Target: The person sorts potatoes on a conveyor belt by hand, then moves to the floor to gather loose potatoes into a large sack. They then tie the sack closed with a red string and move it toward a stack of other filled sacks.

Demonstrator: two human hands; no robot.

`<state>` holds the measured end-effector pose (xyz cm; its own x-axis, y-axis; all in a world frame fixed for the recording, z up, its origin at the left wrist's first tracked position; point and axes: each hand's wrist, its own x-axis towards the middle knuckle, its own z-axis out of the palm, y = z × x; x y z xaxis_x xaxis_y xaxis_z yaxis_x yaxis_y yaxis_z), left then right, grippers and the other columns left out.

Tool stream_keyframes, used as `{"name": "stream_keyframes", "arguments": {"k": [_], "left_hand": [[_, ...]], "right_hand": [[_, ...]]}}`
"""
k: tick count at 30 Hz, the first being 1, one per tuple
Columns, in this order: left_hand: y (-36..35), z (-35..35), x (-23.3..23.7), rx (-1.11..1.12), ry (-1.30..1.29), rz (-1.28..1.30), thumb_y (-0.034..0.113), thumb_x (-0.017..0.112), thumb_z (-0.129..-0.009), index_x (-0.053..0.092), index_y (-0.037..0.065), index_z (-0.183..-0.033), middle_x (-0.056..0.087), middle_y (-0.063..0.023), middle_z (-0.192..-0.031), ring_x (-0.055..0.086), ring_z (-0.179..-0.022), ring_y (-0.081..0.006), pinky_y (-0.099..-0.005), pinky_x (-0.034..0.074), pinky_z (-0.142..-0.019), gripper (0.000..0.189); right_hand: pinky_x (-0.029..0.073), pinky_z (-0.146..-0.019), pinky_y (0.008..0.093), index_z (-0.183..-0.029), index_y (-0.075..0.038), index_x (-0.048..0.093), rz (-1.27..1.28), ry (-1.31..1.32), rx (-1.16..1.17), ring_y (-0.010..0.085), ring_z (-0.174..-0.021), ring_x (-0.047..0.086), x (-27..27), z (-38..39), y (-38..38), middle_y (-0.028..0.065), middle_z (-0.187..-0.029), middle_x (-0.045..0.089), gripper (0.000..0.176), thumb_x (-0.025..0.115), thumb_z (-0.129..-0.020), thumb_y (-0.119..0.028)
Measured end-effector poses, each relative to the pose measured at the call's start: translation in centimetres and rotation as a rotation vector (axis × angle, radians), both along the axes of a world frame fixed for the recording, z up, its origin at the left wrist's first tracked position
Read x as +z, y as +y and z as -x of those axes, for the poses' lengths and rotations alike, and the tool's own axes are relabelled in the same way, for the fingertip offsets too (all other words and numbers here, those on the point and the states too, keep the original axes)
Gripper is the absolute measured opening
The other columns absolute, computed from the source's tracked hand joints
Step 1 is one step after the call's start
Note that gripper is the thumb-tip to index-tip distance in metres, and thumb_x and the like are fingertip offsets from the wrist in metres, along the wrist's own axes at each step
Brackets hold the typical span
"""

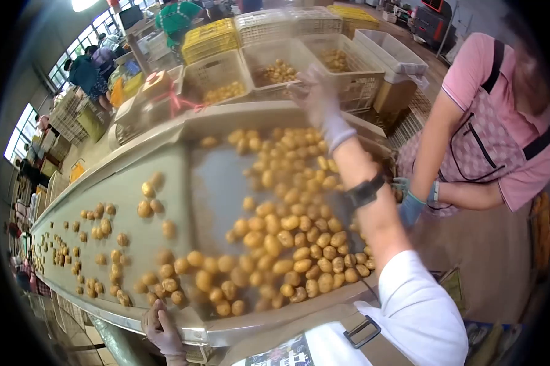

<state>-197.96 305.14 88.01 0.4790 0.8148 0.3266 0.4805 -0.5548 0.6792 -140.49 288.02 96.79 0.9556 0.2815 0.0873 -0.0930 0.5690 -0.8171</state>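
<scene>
Many small yellow-brown potatoes [305, 238] lie heaped on the right part of the sorting table [217, 183]. More potatoes are scattered leftward along its pale green belt [159, 146]. My right hand [320, 104], in a pale glove, is stretched over the far rim toward the crates. It is blurred, its fingers look apart, and no potato shows in it. My left hand [161, 329], gloved too, is at the near metal edge with its fingers curled in together. What it holds, if anything, is hidden.
Beyond the far rim stand crates with potatoes: a left crate [220, 76], a middle crate [272, 64] and a right crate [342, 61]. Yellow crates [211, 39] are stacked behind. A co-worker [476, 122] in a pink shirt stands close on the right, gloved hands near the table's end.
</scene>
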Motion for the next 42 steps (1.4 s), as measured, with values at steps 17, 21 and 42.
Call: {"name": "stream_keyframes", "arguments": {"k": [17,21,42], "left_hand": [[-13.1,-28.1,2.7,-1.885,0.500,-0.831,0.031,0.061,-0.083,0.065,0.014,-0.079,0.063,-0.0066,-0.064,0.064,-0.065,-0.0288,-0.0411,0.050,-0.058,0.018],[-12.4,-28.4,9.0,-2.095,0.458,-0.593,0.030,0.061,-0.084,0.067,0.010,-0.082,0.068,-0.0076,-0.076,0.065,-0.071,-0.0287,-0.0413,0.051,-0.060,0.021],[-0.7,-7.9,16.5,-0.672,0.235,-0.568,0.018,0.062,-0.089,0.067,0.005,-0.106,0.064,-0.0105,-0.097,0.059,-0.096,-0.0295,-0.0422,0.045,-0.090,0.022]], "right_hand": [[0.056,-0.080,0.0364,-0.104,-0.016,0.067,-0.772,0.505,0.008,0.0194,-0.080,0.067,-6.9,6.3,-4.6,0.0002,-0.087,0.070,0.022,0.062,-0.094,-0.034],[0.056,-0.082,0.0371,-0.132,-0.013,0.054,0.253,-0.090,-0.114,0.0158,-0.094,0.064,-9.9,6.4,-2.0,0.0096,-0.111,0.066,0.037,0.055,-0.099,-0.028],[0.047,-0.078,0.0432,-0.130,-0.009,0.053,1.257,-1.413,0.243,0.0261,-0.098,0.058,-7.5,22.4,-9.8,0.0123,-0.117,0.055,0.055,0.065,-0.085,-0.039]]}}
